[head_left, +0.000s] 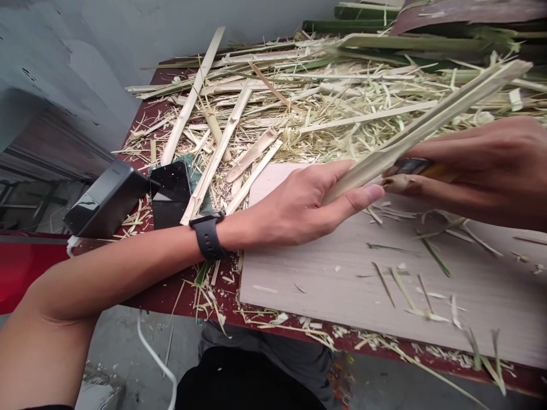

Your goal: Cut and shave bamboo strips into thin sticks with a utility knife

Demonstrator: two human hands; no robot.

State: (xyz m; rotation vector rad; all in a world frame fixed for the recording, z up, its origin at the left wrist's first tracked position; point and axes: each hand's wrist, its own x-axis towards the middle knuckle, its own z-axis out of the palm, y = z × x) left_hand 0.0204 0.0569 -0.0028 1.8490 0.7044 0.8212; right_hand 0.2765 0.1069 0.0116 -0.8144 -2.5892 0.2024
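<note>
A split bamboo strip (431,122) slants up to the right above a pale wooden board (299,273). My left hand (316,199), with a dark watch on its wrist, grips the lower end of this strip between thumb and fingers. Beside the strip's right side, my right hand (482,171) is closed around a knife (412,165); its metal part and a bit of yellow handle show between the fingers. The blade's edge is mostly hidden, and I cannot tell whether it touches the bamboo. Thin shavings (427,245) lie on the board below.
Bamboo shavings (342,122) and split pieces cover the dark red table (149,293). Green bamboo lengths (384,45) are piled at the back right. A black phone (171,193) and a dark box (106,199) sit at left. A white cable (149,347) hangs near the front edge.
</note>
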